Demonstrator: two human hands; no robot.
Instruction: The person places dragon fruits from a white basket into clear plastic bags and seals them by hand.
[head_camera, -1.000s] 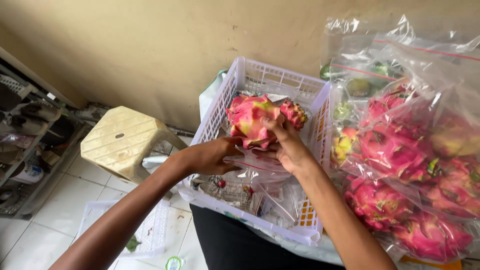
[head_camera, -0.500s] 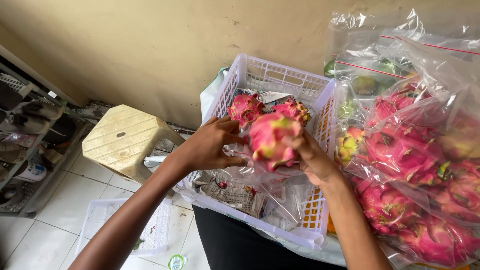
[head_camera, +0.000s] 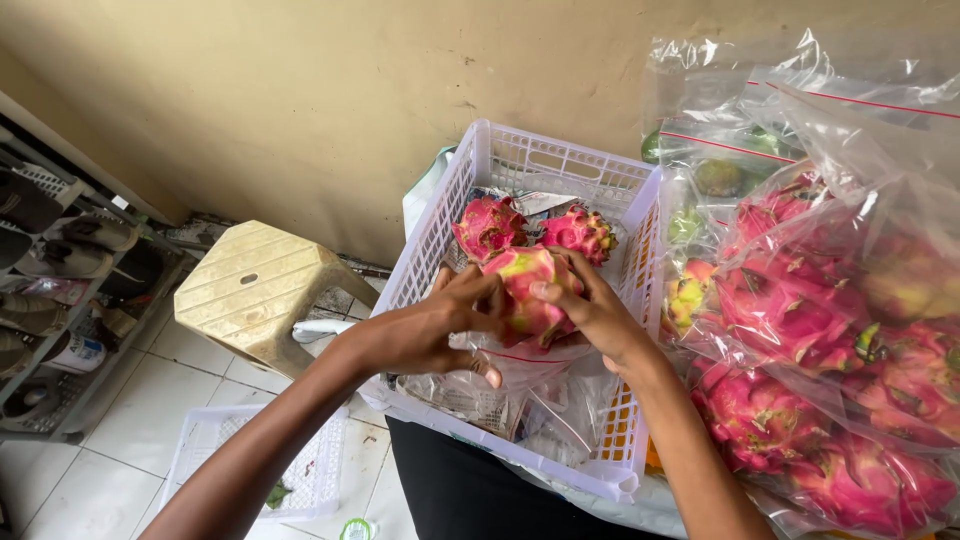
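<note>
Beige plaster wall (head_camera: 330, 90); white tiled floor (head_camera: 120, 430); cream plastic stool (head_camera: 262, 292); metal shoe rack (head_camera: 60, 290) at left.

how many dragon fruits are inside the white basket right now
3. One dragon fruit is held over the white basket between the left hand and right hand. Two lie behind it: back-left fruit and back-right fruit. More may be hidden beneath.
</note>
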